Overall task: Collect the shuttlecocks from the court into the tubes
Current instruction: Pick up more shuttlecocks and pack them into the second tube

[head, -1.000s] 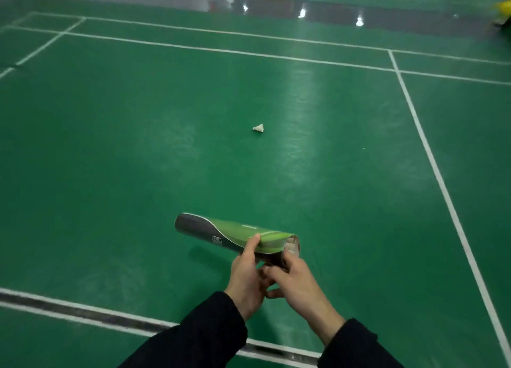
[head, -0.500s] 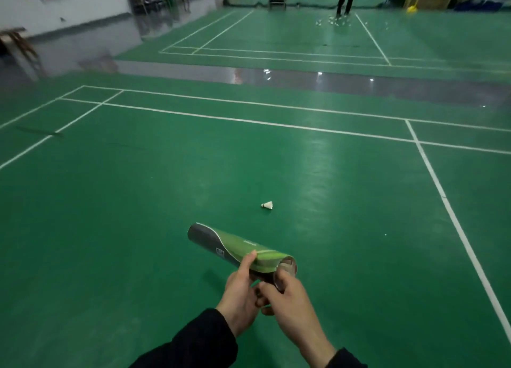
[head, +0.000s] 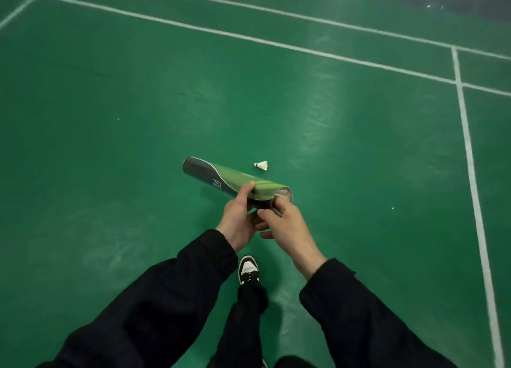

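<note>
I hold a green and dark grey shuttlecock tube [head: 229,178] level in front of me, its open mouth turned to the right. My left hand [head: 239,217] grips it from below near the mouth, thumb on top. My right hand [head: 286,224] pinches the rim at the mouth. One white shuttlecock [head: 261,165] lies on its side on the green court floor [head: 110,146], just beyond the tube. What is inside the tube is hidden.
White court lines [head: 470,146] run along the right and across the far side. My black and white shoe [head: 248,269] and dark trouser leg step forward below my hands. A few tiny white specks [head: 392,208] dot the floor.
The view has tipped down toward the floor and I have walked closer. The shuttlecock now lies just past the tube. Both hands keep the same grip on the tube.
</note>
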